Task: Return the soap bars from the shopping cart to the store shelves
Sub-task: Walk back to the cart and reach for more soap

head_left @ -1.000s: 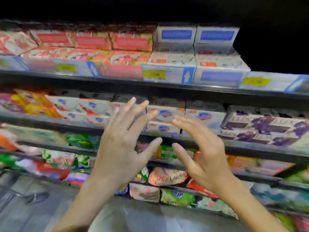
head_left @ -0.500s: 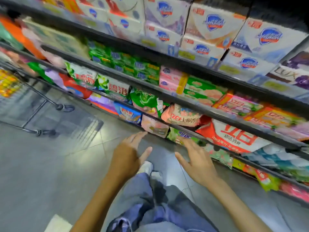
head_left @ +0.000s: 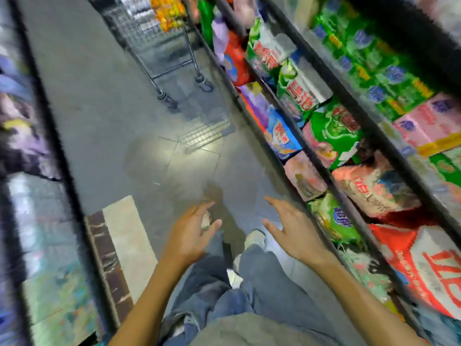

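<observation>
**Two empty hands over a shop aisle, the cart ahead**

We look down a grey tiled floor (head_left: pixel 149 126) through a wide, heavily blurred view. The shopping cart (head_left: pixel 159 41) stands at the far end of the aisle, and two of its wheels (head_left: pixel 164 97) rest on the tiles. In the cart's basket lie orange and yellow packs (head_left: pixel 169 13). They may be the soap bars, but the blur keeps us from being sure.

Just to the right of the cart, the store shelves (head_left: pixel 369 128) run back towards us in slanting rows. They are crowded with green boxes (head_left: pixel 374 58), pink boxes (head_left: pixel 429 121) and soft bags in red, green and pink (head_left: pixel 331 128). To the left of the cart, across the aisle, a second shelf (head_left: pixel 50 221) shows only smeared colours.

Well apart from the cart and much nearer to us, the left hand (head_left: pixel 192 233) and the right hand (head_left: pixel 289 231) are held out side by side above the floor with a gap between them. The fingers (head_left: pixel 203 208) of both hands are spread wide and loose, and they hold nothing. The palms are turned partly towards each other.

Below the hands we see blue jeans (head_left: pixel 249 295) and a pale shoe (head_left: pixel 254 239) on the tiles. The shoe lies between the two hands.
</observation>
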A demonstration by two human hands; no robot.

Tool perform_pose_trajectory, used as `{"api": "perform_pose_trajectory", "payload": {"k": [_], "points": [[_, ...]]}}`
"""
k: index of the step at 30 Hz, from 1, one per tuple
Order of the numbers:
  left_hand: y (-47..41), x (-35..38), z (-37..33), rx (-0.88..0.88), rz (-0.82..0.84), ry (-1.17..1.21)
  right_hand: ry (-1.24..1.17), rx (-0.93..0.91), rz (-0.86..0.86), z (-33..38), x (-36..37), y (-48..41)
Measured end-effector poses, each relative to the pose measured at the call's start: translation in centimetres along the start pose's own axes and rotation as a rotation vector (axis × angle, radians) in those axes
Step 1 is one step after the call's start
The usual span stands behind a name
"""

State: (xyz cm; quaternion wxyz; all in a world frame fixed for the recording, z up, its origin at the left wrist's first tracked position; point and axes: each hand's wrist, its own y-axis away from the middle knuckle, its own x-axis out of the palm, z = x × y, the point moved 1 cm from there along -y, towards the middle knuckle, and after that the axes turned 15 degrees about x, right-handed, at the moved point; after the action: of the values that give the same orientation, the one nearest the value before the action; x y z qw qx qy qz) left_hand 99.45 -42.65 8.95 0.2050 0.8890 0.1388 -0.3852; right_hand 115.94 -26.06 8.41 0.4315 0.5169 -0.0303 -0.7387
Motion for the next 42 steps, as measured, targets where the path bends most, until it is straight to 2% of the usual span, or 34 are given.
{"api": "perform_pose_trajectory", "payload": {"k": [8, 13, 20, 30, 36, 42], "points": [[7.9, -3.0, 9.3, -0.318, -0.278, 0.172, 0.173, -0.202, 0.121, 12.2, 4.5, -5.3], [11.0, -6.5, 16.0, -0.441, -0.371, 0.253, 0.175, -0.295, 0.14, 20.4, 8.3, -7.1], [9.5, -14.0, 23.5, -0.412, -0.42, 0.218, 0.108, -0.262, 0.149, 28.0, 11.0, -9.8], [1.0, -24.3, 32.7, -0.321, -0.456, 0.228, 0.104, -0.19, 0.139, 36.2, 13.5, -17.5], [-1.6, -31.4, 39.8, -0.405, -0.461, 0.276, 0.129, -0.244, 0.171, 47.3, 15.1, -25.6], [-0.9, -37.7, 46.9, -0.557, -0.597, 0.343, 0.175, -0.396, 0.199, 60.5, 16.9, -33.0]]}}
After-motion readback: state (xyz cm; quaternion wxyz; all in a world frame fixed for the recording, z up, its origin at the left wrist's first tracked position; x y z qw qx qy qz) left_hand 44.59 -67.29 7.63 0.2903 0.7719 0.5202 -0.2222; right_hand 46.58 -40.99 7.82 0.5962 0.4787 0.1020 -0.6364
